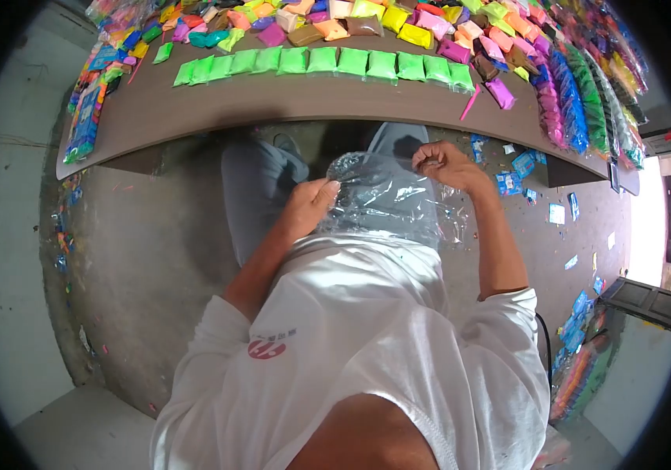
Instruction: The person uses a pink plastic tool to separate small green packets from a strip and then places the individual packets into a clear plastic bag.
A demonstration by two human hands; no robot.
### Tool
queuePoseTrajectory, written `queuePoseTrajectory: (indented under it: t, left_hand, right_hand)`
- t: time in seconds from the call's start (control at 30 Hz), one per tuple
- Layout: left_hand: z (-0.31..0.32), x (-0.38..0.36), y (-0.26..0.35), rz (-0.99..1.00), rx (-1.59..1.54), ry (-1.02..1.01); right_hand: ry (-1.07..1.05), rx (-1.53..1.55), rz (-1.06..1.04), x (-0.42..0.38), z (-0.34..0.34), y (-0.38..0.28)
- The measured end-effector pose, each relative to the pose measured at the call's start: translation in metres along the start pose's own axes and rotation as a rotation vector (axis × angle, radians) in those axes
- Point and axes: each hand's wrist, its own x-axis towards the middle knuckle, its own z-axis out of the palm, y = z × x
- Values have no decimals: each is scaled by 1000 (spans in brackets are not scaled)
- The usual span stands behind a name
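Stretching a clear plastic bag (382, 196) between both hands — left hand (310, 205) pinching its near-left edge, right hand (443, 164) gripping the upper-right corner, closer to the bench (288, 102).

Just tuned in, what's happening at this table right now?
A person in a white shirt sits at a long table and holds a clear plastic bag in their lap with both hands: the left hand grips its left edge, the right hand pinches the top right edge. On the table lies a row of green packets, with many more packets in mixed colours behind and to the right.
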Motion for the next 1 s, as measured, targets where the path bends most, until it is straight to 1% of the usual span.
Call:
queuePoseTrajectory:
  t: [0.1, 0.13, 0.2, 0.27, 0.3, 0.37, 0.4, 0.47, 0.6, 0.67, 0.7, 0.77, 0.87, 0.93, 1.0]
  left_hand:
    - [-2, 5, -2, -22, 3, -16]
    - [-2, 5, -1, -21, 6, -18]
    - [0, 6, 4, 50, 23, -7]
    - [0, 5, 7, 38, 25, -6]
    - [-1, 5, 8, 26, 25, -6]
    - [-1, 5, 4, 31, 26, -5]
    - [-1, 5, 3, 36, 24, -2]
    - [-1, 4, 3, 37, 14, -5]
    - [-1, 6, -1, 42, 9, -6]
    - [0, 5, 2, 27, -5, -5]
    - [0, 4, 3, 12, -18, -5]
    - [0, 4, 3, 16, -10, -15]
    - [0, 2, 12, 14, 8, -31]
    - [1, 1, 15, 8, 18, -38]
    - [2, 2, 13, 43, 82, -56]
  right_hand:
    - [-33, 77, 22, -3, 6, -13]
    - [-35, 104, -12, -2, 10, -17]
    - [-36, 132, -48, 4, 14, -18]
    - [-89, 31, -27, 16, 15, -11]
    - [-88, 33, -30, 20, 14, -13]
    - [-168, -92, -70, 26, 12, -17]
    - [-166, -91, -69, 28, 12, -17]
    - [-215, -11, 41, 30, 14, -16]
    - [-208, -39, -9, 26, 16, -22]
    - [-194, 85, -32, 24, 19, -23]
    - [-195, 85, -31, 25, 20, -21]
    - [-234, 50, -29, 29, 21, -16]
    - [-204, -26, 25, 25, 21, -24]
    - [-190, -17, 5, 24, 21, -17]
    - [-174, -10, -15, 21, 19, -15]
